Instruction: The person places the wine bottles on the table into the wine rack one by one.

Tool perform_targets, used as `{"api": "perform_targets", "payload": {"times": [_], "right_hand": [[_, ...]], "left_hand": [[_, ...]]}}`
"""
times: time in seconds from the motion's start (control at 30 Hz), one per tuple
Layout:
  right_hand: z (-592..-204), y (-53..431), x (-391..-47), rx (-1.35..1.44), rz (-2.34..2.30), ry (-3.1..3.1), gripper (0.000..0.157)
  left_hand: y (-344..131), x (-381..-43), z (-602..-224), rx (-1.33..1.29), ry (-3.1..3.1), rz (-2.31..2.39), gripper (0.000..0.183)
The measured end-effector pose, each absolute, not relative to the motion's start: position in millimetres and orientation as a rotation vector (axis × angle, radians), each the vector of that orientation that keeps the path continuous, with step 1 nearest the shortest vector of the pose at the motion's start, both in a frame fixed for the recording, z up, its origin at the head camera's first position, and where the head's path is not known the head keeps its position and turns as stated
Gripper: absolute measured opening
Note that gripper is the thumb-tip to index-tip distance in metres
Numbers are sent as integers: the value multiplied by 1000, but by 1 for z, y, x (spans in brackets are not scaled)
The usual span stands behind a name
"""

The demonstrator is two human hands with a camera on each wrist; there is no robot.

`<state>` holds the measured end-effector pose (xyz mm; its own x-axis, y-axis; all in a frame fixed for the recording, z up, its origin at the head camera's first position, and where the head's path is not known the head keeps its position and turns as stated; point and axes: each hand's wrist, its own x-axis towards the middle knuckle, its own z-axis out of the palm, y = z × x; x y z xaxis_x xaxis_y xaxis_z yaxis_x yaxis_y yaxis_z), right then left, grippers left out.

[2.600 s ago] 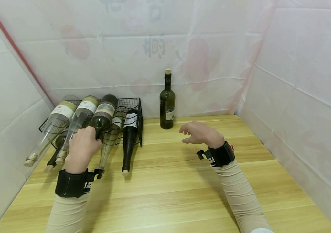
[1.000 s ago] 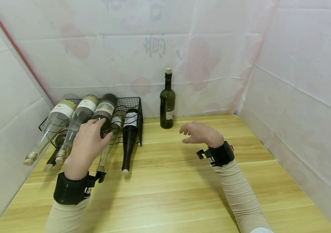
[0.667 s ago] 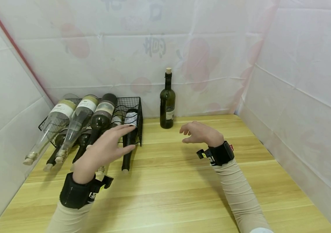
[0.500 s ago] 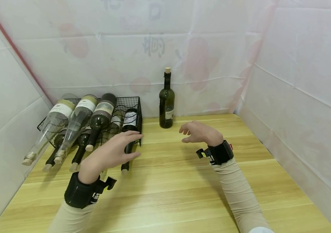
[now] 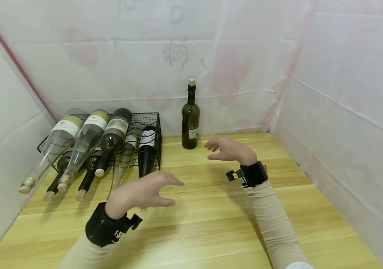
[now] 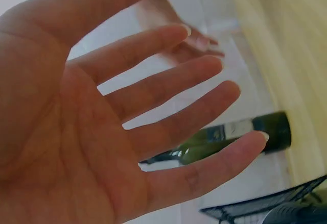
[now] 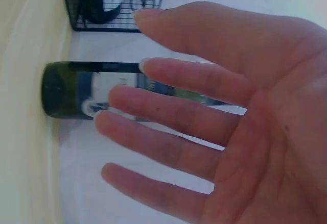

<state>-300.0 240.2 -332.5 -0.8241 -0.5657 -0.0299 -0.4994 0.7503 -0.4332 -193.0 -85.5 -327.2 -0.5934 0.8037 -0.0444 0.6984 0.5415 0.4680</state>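
Observation:
My left hand (image 5: 144, 192) hovers over the table in front of the rack, fingers spread and holding nothing. It covers the neck of the rightmost dark bottle (image 5: 147, 157) in the head view. On the right, my right hand (image 5: 230, 150) is raised with loosely bent fingers and an unfilled palm. Nearest to it, a green wine bottle (image 5: 190, 125) with a cork stands upright by the back wall; both wrist views show it beyond the fingers. A dark wine bottle with a pale label (image 5: 112, 140) lies on the rack's upper level, neck toward me.
At the back left, a black wire wine rack (image 5: 159, 140) holds several corked bottles on two levels, among them a clear bottle (image 5: 87, 140). Their necks stick out over the wooden table (image 5: 211, 231). White sheets with faint red prints (image 5: 225, 71) enclose the back and sides.
My left hand has let go of the dark bottle on the rack's upper level and moved right and toward me, fingers opening. The right hand has barely moved.

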Motion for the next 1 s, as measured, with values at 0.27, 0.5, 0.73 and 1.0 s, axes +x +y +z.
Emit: {"api": "perform_targets", "payload": {"times": [0.27, 0.5, 0.73, 1.0], "right_hand": [[-354, 235, -346, -837, -672, 2720, 54], [-376, 235, -400, -777, -784, 2628, 69], [-409, 235, -439, -681, -1079, 2511, 87], [-428, 230, -466, -546, -1385, 2331, 85]], "left_hand": [[-84, -190, -330, 1182, 2527, 534, 49], [-84, -190, -333, 1170, 2540, 511, 48], [-83, -188, -336, 1178, 2527, 491, 47], [-86, -188, -332, 1167, 2559, 504, 48]]}}
